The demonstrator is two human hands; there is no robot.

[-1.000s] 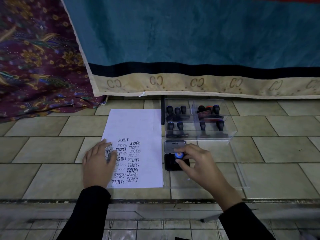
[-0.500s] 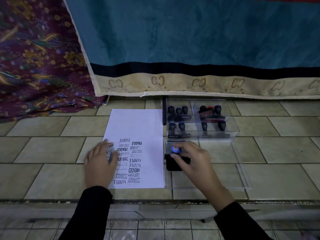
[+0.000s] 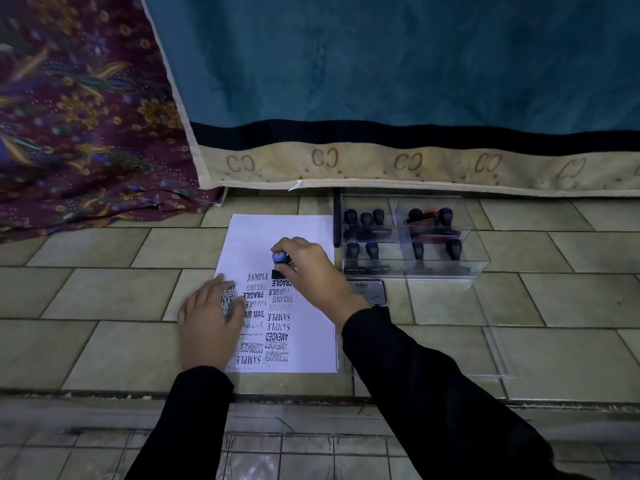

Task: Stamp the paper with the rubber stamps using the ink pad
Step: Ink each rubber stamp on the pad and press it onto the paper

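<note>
Beyond my right hand [image 3: 311, 271] and its stamp [image 3: 278, 258] the paper [image 3: 277, 230] lies bare; to its right the clear stamp box [image 3: 398, 254] and ink pad [image 3: 369, 291] block passage, my left hand [image 3: 207, 323] to its left.

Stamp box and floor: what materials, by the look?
Stamp box: clear hard plastic, likely acrylic; stamps show through its walls, edges glint. Floor: glazed ceramic tile, it seems; beige rectangles, dark grout lines, dull sheen.

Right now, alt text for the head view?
The right hand holds a blue-topped rubber stamp on the white paper, just above rows of stamped words, while the left hand lies flat on the sheet's left edge. On the tiled floor to the right sit the ink pad and a clear box of stamps.
</note>
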